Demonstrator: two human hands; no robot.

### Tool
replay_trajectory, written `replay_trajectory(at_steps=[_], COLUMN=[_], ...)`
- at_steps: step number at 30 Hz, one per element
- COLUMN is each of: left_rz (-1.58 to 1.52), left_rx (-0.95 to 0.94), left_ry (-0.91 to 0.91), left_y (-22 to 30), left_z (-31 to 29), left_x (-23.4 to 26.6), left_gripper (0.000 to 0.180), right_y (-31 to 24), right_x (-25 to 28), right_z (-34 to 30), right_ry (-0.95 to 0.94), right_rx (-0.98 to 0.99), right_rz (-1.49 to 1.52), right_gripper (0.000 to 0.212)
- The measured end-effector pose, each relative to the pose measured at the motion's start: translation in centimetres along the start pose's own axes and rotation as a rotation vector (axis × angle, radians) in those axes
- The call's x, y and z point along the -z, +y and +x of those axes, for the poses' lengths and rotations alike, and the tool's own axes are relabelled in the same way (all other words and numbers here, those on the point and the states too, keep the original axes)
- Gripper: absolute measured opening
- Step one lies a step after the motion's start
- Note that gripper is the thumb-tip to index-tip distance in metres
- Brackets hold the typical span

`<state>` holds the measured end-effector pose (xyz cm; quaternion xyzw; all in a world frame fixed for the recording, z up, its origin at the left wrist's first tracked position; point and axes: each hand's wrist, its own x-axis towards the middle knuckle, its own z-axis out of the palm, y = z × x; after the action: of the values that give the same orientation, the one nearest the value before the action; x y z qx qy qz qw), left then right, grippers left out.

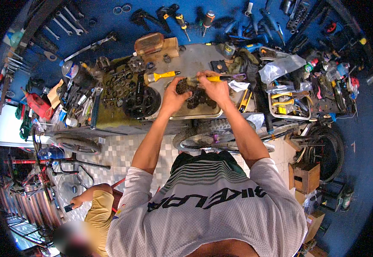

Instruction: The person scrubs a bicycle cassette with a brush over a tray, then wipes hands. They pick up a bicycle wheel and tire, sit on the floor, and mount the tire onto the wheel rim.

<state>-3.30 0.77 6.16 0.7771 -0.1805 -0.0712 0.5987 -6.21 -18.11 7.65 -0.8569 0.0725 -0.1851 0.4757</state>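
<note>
My left hand (174,97) curls around a dark, dirt-caked bike part (182,86), its rough surface showing between thumb and fingers; its exact kind is unclear. Close by on the right, my right hand (215,91) is closed on a yellow-handled brush (214,79), whose pale end points left toward the part. Both hands are above a shallow metal tray (193,116), where more dark, grimy pieces (201,100) lie. A second yellow brush (164,75) rests on the bench beyond my left hand.
Large dark chainrings (141,103) and several small rings lie on a green mat to the left. At right stands a tray of yellow-handled tools (290,103). Bike wheels (212,135) are below the bench edge. A person in a yellow shirt (98,216) is behind at left, holding a phone.
</note>
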Motion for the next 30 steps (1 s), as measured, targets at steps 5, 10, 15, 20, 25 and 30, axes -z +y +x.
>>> replay_trajectory(at_steps=[5, 10, 15, 20, 25, 30], left_rz=[0.024, 0.091, -0.112, -0.077, -0.109, -0.198], left_rx=[-0.091, -0.079, -0.06, -0.018, -0.067, 0.025], left_ry=[0.012, 0.018, -0.003, -0.007, -0.008, 0.014], left_y=[-0.3, 0.3, -0.6, -0.6, -1.2, 0.4], left_z=[0.4, 0.2, 1.1, 1.0, 0.8, 1.3], left_x=[-0.3, -0.7, -0.4, -0.3, -0.6, -0.7], left_gripper=[0.054, 0.054, 0.055, 0.054, 0.055, 0.056], right_y=[5.7, 3.1, 7.3, 3.0, 4.6, 5.7], right_x=[0.0, -1.0, -0.5, -0.4, -0.9, 0.1], right_z=[0.9, -0.2, -0.5, -0.9, -1.0, -1.2], right_ry=[-0.029, 0.065, 0.038, 0.066, 0.087, 0.076], right_rx=[0.006, 0.076, -0.116, -0.071, -0.109, -0.111], right_rz=[-0.125, 0.153, 0.23, 0.265, 0.165, 0.177], right_gripper=[0.031, 0.033, 0.03, 0.03, 0.034, 0.038])
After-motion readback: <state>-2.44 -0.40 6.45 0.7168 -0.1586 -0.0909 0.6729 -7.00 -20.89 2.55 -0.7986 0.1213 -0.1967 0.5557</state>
